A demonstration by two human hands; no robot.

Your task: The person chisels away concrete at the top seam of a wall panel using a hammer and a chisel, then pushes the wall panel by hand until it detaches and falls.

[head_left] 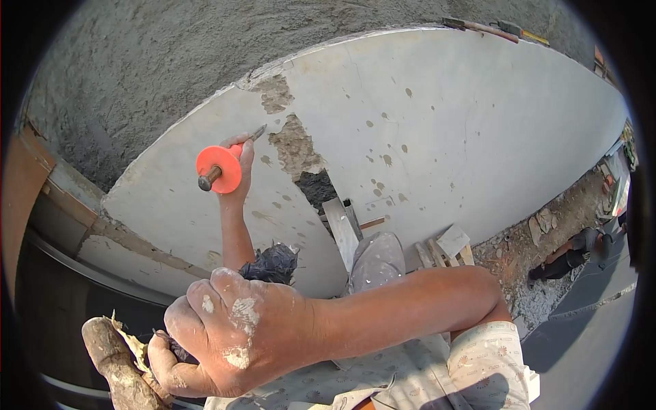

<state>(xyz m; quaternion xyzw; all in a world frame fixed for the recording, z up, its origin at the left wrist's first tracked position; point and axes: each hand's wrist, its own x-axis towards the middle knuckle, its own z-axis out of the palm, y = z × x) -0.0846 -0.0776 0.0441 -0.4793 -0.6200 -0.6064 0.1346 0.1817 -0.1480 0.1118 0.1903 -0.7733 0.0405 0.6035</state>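
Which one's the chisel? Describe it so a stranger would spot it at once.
Find the big pale surface, then the rough bare patch in it. Left of that patch, in the left grip, is the chisel. Its round orange guard sets it apart from everything nearby.

Your left hand point(244, 162) grips a chisel point(259, 132) fitted with a round orange guard point(227, 171), its tip pointing toward a chipped strip point(294, 143) in the pale, spotted wall point(424, 130); whether it touches, you can't tell from here. Your right hand point(236, 328), dusted white across the knuckles, crosses in front of you, its fingers closed around a rough wooden piece point(113, 355). Your grey knee point(380, 258) sits near some boards point(341, 229) below the strip. Two tools point(484, 29) lie along the wall's far edge, and a person point(572, 256) in dark clothing is off to the right.
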